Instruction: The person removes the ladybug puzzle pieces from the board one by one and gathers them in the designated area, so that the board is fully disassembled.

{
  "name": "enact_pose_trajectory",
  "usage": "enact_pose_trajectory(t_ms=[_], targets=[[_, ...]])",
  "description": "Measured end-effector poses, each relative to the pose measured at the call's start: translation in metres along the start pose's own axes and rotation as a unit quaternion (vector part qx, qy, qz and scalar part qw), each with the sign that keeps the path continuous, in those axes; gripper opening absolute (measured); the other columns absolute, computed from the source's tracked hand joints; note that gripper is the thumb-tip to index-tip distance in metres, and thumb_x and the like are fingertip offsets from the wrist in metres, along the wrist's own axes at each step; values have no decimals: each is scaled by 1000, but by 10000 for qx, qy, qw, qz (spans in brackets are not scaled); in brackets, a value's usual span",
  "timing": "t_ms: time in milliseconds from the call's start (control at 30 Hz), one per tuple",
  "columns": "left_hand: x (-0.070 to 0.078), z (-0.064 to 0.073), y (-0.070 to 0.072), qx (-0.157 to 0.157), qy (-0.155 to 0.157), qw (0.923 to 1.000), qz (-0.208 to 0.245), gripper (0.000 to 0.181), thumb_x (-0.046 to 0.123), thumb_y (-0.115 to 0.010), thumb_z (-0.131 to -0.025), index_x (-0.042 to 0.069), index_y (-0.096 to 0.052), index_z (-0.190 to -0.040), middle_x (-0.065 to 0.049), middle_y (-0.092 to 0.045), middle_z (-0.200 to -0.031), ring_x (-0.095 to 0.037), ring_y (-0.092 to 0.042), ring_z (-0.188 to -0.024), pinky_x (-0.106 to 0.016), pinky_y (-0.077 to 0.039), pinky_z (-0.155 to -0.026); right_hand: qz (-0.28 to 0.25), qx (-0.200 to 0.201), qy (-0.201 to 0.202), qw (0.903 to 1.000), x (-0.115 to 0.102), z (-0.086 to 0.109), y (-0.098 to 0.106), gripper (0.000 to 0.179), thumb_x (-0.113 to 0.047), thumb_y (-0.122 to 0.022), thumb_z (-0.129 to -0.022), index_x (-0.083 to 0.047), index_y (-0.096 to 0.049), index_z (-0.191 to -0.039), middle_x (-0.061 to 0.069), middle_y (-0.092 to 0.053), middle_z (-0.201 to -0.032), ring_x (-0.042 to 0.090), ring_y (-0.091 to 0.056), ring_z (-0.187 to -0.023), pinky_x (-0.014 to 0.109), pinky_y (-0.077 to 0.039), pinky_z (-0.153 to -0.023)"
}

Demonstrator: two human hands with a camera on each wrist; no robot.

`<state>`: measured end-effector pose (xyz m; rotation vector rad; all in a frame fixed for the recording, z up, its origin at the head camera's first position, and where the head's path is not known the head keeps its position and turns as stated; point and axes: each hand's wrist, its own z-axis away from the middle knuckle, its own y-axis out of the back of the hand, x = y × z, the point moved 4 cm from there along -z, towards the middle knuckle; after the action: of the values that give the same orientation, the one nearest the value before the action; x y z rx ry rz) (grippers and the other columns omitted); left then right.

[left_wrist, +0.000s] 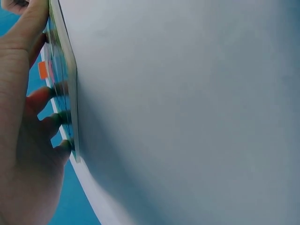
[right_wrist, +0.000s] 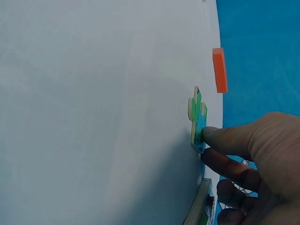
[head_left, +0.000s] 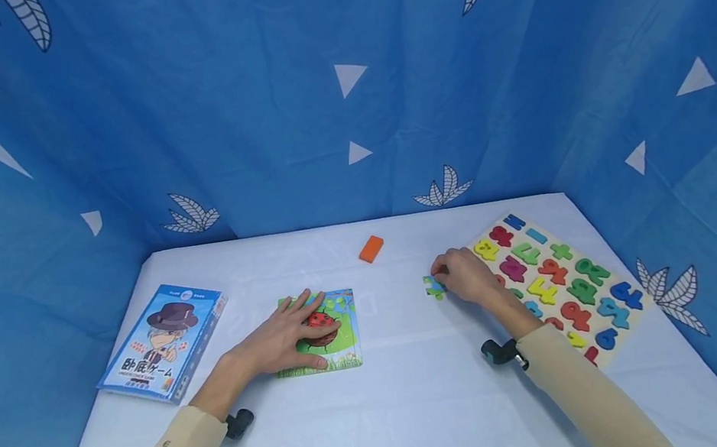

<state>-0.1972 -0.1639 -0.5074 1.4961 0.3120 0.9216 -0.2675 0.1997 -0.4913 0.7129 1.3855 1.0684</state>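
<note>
A square ladybug jigsaw puzzle (head_left: 350,342) lies on the white table, left of the middle. My left hand (head_left: 281,341) rests on it with fingers spread and covers its left part. In the left wrist view, the fingertips (left_wrist: 66,117) press on its face, and its thin edge (left_wrist: 72,79) shows side-on. Further right, my right hand (head_left: 467,275) pinches a small blue and green puzzle piece (head_left: 434,288) at its right side. The right wrist view shows the thumb (right_wrist: 220,135) against this piece (right_wrist: 196,117), which is close to the tabletop.
An orange block (head_left: 371,248) lies toward the back of the table. Beside my right hand is a board of colorful number and sign pieces (head_left: 617,351). A blue game box (head_left: 170,336) sits at the left. Blue cloth (head_left: 286,111) hangs behind and along both sides.
</note>
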Motion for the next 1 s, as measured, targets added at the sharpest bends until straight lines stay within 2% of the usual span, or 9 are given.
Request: enact_pose_trajectory(t_ms=[367,600,800,1000], targets=[[1,0,0,109,-56,9999,-15,72,71,-64,-84,40,-49,-148,-10,-15,-169,-38,-6,-155,-66,-14,-119,12,-2,18,10000,-1,0,0,10,-14,-72,-94,-12,-76,-103,4,-66,-97,24,-54,-93,39,-50,-86],[4,0,0,199,-121,9997,46,77,70,-64,-85,38,-43,-152,-12,-17,-168,-40,-9,-154,-67,-15,-118,19,118,82,9999,-4,1,2,15,-22,-71,-96,-11,-76,-104,4,-66,-96,23,-55,-91,38,-51,-86],[2,2,3,341,-131,9992,171,76,67,-63,-88,36,-41,-154,-11,-15,-168,-36,-7,-155,-65,-12,-120,-219,160,236,9994,-21,1,0,18,-26,-70,-96,-12,-76,-105,3,-66,-97,22,-57,-92,39,-53,-86],[-4,13,8,523,-80,9985,128,78,65,-66,-87,33,-43,-154,-15,-16,-168,-38,-9,-155,-65,-14,-120,-704,94,527,9961,-54,2,-13,14,-26,-70,-96,-15,-76,-103,-2,-67,-95,18,-59,-91,36,-54,-85]])
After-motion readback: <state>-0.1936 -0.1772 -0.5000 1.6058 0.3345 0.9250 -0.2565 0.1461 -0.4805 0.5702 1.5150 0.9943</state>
